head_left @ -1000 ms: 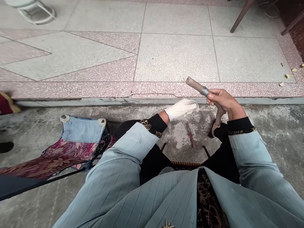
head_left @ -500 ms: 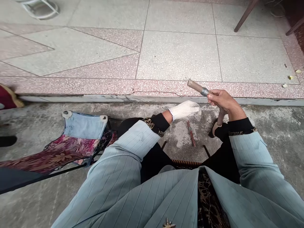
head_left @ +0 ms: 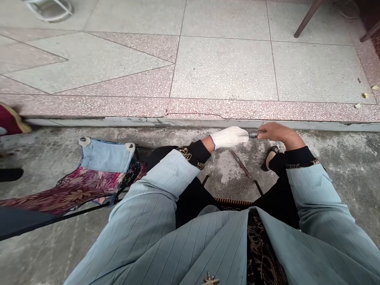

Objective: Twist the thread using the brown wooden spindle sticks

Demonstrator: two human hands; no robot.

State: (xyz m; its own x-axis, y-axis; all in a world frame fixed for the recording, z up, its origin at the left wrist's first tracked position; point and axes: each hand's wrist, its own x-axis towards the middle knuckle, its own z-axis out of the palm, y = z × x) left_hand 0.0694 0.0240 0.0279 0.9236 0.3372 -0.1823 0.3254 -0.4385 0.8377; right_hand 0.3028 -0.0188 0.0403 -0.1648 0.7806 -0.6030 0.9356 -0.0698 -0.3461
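My right hand point(head_left: 275, 132) is bare and closed around a rod wound with silvery metal wire. The coil of wire point(head_left: 253, 135) shows between my two hands, while most of the rod is hidden. Close against the left side of the coil is my left hand point(head_left: 230, 137), in a white knitted glove with its fingers curled shut on the wire; the fingertips are hard to make out. Below the hands, a reddish-brown stick point(head_left: 244, 168) with a small band of wire around it lies slanted on the concrete, between my feet.
A raised tiled step point(head_left: 225, 71) with a cracked edge runs ahead of me. To my left stands a folding chair point(head_left: 105, 158) with denim and floral fabric. A brown furniture leg point(head_left: 307, 19) and a white metal frame point(head_left: 53, 10) rest on the tiles.
My right hand has lowered and turned the rod, bringing the coil level beside the gloved hand. The rod's far end is now hidden. The stick on the ground appears tilted differently.
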